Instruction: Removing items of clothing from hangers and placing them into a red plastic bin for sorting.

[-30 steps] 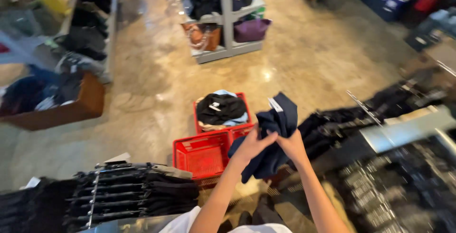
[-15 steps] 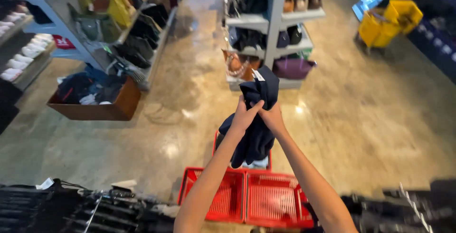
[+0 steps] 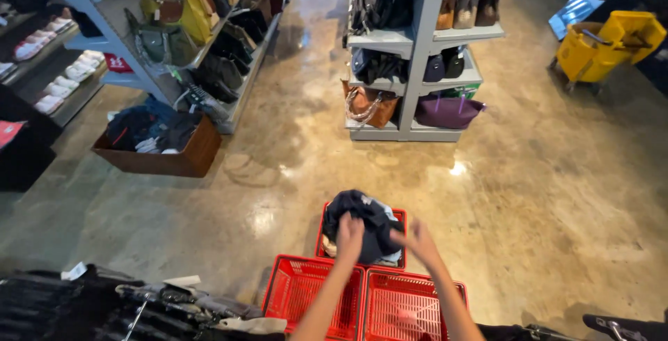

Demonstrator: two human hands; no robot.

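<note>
A dark navy garment (image 3: 367,217) lies bunched on top of the clothes heaped in the far red basket (image 3: 399,217). My left hand (image 3: 350,234) is closed on the garment's near edge. My right hand (image 3: 418,241) hovers just right of it, blurred, fingers apart, holding nothing. Both forearms reach out over two other red baskets, the left one (image 3: 306,292) and the right one (image 3: 412,307), which stand side by side nearest to me.
A grey shelf unit (image 3: 417,49) with bags stands ahead, and another bag shelf (image 3: 202,35) at the left. A wooden box (image 3: 163,161) of clothes sits on the floor. A yellow mop bucket (image 3: 605,45) is far right. A rack of dark clothes (image 3: 83,306) is at bottom left.
The dark garment, held up in both hands before, has come down onto the far basket's pile. My right hand has let go of it.
</note>
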